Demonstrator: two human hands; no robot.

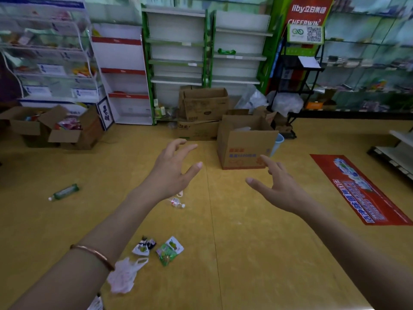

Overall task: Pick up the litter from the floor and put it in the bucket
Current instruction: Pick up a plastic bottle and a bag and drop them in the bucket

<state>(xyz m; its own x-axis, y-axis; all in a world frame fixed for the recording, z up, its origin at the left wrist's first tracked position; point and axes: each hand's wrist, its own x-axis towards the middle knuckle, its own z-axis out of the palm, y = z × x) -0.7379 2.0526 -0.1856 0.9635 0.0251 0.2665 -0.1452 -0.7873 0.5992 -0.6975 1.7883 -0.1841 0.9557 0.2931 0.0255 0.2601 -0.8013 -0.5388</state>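
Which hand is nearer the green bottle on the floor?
Left. The left hand hovers open to the right of the green bottle; the right hand is farther right.

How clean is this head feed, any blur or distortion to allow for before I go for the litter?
Head view: wide-angle bending bows the green shelves toward the edges; the right wall shelving is smeared with blur; the green wrapper and white plastic bag look fairly sharp; light is dim, without glare.

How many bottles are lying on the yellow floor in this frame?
2. A green bottle lies on the floor at far left. A small clear bottle lies near the centre, just beside the wrist of the left hand. Others may be hidden from view.
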